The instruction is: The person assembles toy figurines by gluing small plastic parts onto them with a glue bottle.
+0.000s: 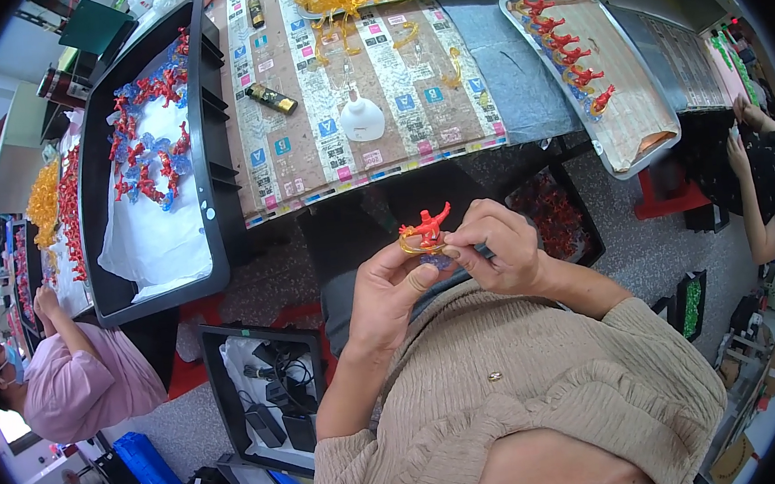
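A red figure (428,229) is clamped in left hand (381,293) and right hand (503,246) grips; one figure row (565,41) seems finished; loose figures (169,166) are seemingly left.

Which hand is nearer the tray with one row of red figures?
Right: the right hand is short of and left of the tray; the left hand is farther left.

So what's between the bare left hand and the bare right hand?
In the head view: a small red figure with a clear, curved yellow piece and bluish base. The left hand and right hand hold it.
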Action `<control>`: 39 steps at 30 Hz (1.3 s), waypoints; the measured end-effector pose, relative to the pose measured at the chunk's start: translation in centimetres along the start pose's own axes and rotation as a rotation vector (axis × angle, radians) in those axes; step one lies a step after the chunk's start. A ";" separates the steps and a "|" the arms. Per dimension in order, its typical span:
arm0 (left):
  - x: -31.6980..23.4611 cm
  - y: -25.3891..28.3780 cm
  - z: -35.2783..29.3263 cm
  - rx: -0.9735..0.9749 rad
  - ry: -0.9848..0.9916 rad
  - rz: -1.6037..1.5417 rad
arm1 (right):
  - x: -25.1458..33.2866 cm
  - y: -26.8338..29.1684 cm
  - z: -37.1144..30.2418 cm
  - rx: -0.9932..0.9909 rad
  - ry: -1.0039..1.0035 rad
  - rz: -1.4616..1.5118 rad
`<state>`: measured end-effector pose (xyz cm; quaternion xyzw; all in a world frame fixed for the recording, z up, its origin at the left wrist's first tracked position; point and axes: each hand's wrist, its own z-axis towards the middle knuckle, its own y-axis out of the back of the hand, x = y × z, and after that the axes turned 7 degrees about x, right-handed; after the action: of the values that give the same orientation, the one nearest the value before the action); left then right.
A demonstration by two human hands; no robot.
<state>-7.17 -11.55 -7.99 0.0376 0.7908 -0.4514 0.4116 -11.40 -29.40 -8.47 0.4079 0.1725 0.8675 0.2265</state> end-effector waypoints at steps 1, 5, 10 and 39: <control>0.1 0.0 0.0 -0.006 -0.007 -0.004 | 0.0 -0.2 -0.1 -0.028 -0.005 0.000; 0.3 0.2 -0.1 0.011 -0.005 -0.007 | 0.1 -0.3 -0.1 -0.062 -0.037 -0.009; 0.0 -0.2 0.0 0.013 0.001 0.003 | -0.1 0.0 -0.2 -0.034 -0.003 0.028; 0.0 -1.1 0.2 0.002 -0.075 0.122 | 0.1 -0.1 -0.7 -0.055 -0.076 0.043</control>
<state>-7.53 -12.39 -7.31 0.0690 0.7705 -0.4275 0.4678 -12.00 -29.30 -8.89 0.4378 0.1311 0.8604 0.2255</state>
